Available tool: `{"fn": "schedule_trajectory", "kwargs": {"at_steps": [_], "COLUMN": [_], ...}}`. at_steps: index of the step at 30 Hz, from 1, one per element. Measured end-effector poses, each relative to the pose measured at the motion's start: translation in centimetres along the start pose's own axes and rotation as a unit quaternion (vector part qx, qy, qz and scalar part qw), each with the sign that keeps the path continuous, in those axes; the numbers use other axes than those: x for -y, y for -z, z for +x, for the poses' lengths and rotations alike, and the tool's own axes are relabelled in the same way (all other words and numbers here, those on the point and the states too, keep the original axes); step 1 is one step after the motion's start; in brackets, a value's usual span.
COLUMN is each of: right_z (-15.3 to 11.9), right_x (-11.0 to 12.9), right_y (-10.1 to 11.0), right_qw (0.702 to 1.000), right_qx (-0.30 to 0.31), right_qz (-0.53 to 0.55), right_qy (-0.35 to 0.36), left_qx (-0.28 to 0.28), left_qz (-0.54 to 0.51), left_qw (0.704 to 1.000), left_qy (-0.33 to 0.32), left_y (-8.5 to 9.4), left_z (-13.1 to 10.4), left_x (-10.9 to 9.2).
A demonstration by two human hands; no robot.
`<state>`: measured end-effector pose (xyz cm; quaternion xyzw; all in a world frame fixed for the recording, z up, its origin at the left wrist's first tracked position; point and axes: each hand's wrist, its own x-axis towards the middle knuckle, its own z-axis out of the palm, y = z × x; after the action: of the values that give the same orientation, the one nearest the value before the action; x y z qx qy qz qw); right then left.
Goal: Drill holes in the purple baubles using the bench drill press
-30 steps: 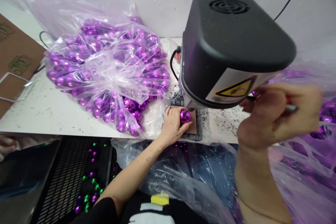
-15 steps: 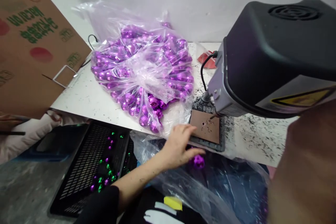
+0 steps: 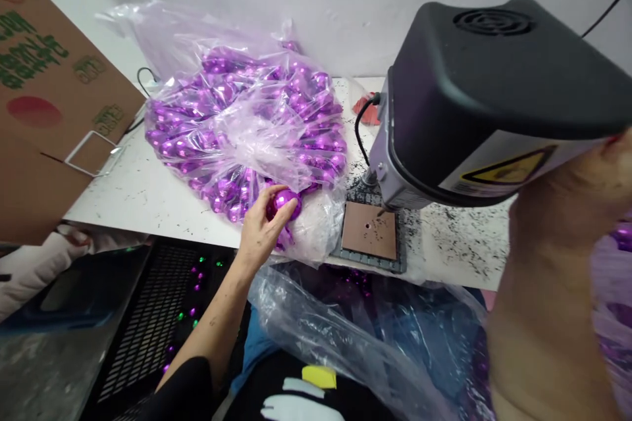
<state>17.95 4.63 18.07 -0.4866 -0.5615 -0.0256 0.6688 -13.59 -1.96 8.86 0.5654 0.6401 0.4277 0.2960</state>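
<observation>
My left hand (image 3: 261, 230) is closed around a shiny purple ball (image 3: 287, 202), thumb on one side and fingers on the other. The ball is at the open front of a clear plastic bag (image 3: 257, 145) full of similar purple balls. My right hand (image 3: 592, 174) is against the far right side of a black-housed drill press (image 3: 474, 92); its fingers are hidden, so what they hold does not show. Under the machine's head lies a brown square board (image 3: 370, 230) with a small hole in it, on a grey base (image 3: 402, 263).
Dark shavings (image 3: 454, 237) litter the white table (image 3: 118, 197). A cardboard box (image 3: 59, 145) stands at left, near another person's sleeve (image 3: 29, 270). Below are a black crate (image 3: 143, 316) with small green and purple balls, and a clear plastic sheet (image 3: 316, 322) over my lap.
My left hand has moved left from beside the board to the bag and has closed on a purple ball. Another purple ball, earlier falling below the board, is gone from there. The view has shifted right.
</observation>
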Motion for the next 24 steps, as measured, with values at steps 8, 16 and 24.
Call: {"fn": "schedule_trajectory", "kwargs": {"at_steps": [8,16,24], "right_z": [0.7,0.6,0.6], "right_x": [1.1,1.0,1.0], "right_y": [-0.8,-0.7,-0.8], "right_qw": [0.999,0.999,0.999], "right_qx": [0.020,0.021,0.019], "right_qz": [-0.022,-0.034,-0.026], "right_qy": [-0.022,0.007,0.009], "left_qx": [0.327,0.197,0.161], "left_qz": [-0.439,-0.209,-0.130], "left_qw": [0.808,0.958,0.975], "left_qy": [0.218,0.015,-0.086], "left_y": [-6.1,-10.5,-13.3], "left_z": [-2.0,-0.2,-0.5], "left_x": [-0.2,0.5,1.4]}}
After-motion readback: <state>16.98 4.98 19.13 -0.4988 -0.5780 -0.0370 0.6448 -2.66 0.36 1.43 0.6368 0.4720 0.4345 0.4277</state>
